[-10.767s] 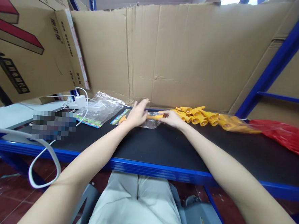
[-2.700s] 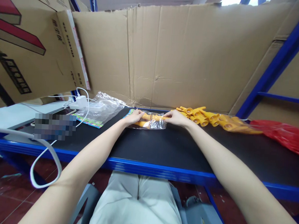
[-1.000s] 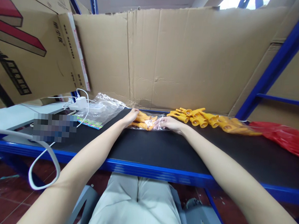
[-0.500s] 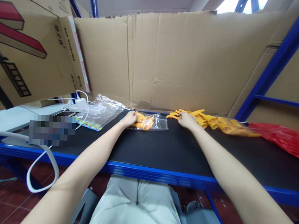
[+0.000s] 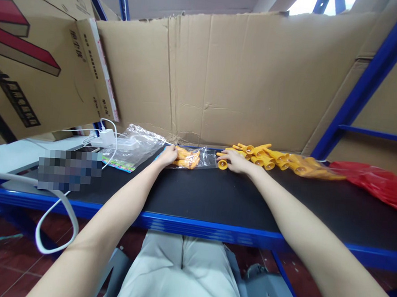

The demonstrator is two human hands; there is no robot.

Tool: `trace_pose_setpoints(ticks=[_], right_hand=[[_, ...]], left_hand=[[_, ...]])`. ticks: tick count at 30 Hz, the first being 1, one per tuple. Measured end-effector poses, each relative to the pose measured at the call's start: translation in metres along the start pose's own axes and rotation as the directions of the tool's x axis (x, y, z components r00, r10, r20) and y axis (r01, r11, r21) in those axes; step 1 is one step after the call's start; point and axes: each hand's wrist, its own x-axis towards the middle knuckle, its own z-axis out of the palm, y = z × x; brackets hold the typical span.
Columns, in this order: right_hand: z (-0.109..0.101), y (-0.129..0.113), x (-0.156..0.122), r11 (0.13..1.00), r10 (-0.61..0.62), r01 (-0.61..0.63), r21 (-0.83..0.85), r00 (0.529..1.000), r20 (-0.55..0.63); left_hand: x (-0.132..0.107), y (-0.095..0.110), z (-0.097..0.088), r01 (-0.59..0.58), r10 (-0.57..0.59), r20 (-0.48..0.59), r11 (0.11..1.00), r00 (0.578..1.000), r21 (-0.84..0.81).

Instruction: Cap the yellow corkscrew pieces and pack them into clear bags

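Note:
My left hand (image 5: 168, 156) is closed on the left end of a clear plastic bag (image 5: 208, 158) lying on the black bench top. Several orange-yellow plastic pieces (image 5: 188, 157) show through the film. Just right of the bag's end, my right hand (image 5: 237, 161) has its fingers around a yellow plastic piece with a flared, cup-like end (image 5: 222, 164); the fingers cover part of it. A heap of similar yellow pieces (image 5: 268, 157) spreads behind and to the right of that hand, running into another clear bag of them (image 5: 313, 168).
Red plastic bags or film (image 5: 371, 179) lie at the right. At the left are an empty-looking clear bag (image 5: 140, 145), a white plug and cable (image 5: 107, 137), and a blurred-out item (image 5: 69, 170). Cardboard (image 5: 256, 80) walls the back; a blue rail (image 5: 210, 226) edges the front.
My right hand has moved left from the heap to beside the bag, bringing a yellow piece along. My left hand and the bag have shifted slightly left.

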Motion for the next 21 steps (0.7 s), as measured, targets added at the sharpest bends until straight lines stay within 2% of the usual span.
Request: trace_pose_setpoints(ticks=[3, 6, 9, 13, 15, 17, 21], right_hand=[[-0.013, -0.015, -0.003, 0.997, -0.025, 0.027, -0.077, 0.999, 0.022], [-0.034, -0.028, -0.007, 0.981, 0.064, -0.065, -0.181, 0.998, -0.013], [-0.051, -0.037, -0.010, 0.978, 0.125, -0.134, -0.160, 0.990, -0.062], [-0.055, -0.044, -0.012, 0.985, 0.140, -0.136, -0.108, 0.990, 0.032], [-0.053, -0.046, -0.012, 0.991, 0.126, -0.123, -0.042, 0.990, 0.064], [-0.050, -0.046, -0.011, 0.990, 0.086, -0.095, 0.100, 0.992, 0.090], [-0.047, -0.047, -0.008, 0.904, -0.041, -0.011, 0.427, 0.993, 0.113]], left_hand=[[0.000, -0.001, 0.000, 0.008, -0.007, 0.008, 0.999, 1.000, -0.033], [-0.001, -0.001, 0.001, 0.033, -0.031, 0.021, 0.994, 0.999, -0.104], [-0.003, 0.003, 0.001, 0.057, -0.053, 0.030, 0.990, 0.998, -0.132], [-0.008, 0.012, 0.002, 0.064, -0.058, 0.053, 0.988, 0.997, -0.139], [-0.012, 0.016, 0.004, 0.071, -0.058, 0.082, 0.983, 0.995, -0.171], [-0.015, 0.020, 0.007, 0.095, -0.070, 0.119, 0.970, 0.990, -0.223], [-0.019, 0.026, 0.013, 0.191, -0.114, 0.211, 0.901, 0.971, -0.391]])
